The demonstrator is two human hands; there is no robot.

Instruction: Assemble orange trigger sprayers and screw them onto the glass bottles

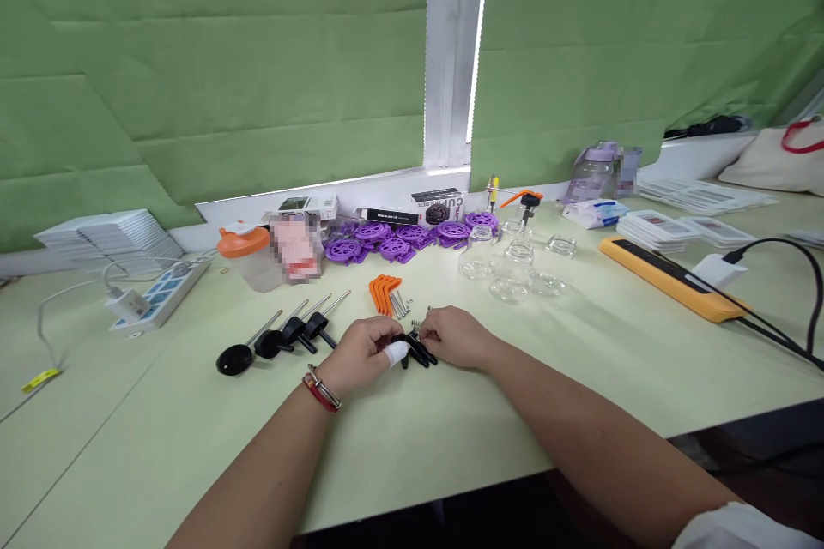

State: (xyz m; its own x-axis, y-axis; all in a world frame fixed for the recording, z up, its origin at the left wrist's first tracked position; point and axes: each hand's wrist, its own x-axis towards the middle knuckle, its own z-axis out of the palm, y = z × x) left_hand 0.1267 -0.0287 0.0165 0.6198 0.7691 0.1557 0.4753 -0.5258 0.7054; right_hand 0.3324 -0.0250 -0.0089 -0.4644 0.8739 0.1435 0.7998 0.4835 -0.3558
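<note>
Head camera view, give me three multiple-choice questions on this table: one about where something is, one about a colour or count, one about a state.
1. Where do the orange angled pieces lie?
A. just beyond the hands
B. on the yellow power strip
C. inside a glass jar

2. What colour are the round wheels near the window ledge?
A. red
B. purple
C. white

3. What are the two hands doing?
A. resting flat and apart
B. both at a small black part
C. lifting a jar

Answers:
1. A, they sit on the table a little past the left hand and the right hand.
2. B, the whole row of wheels is purple.
3. B, the fingers of both hands meet on the small black part between them; a white wrap covers one left finger.
</note>
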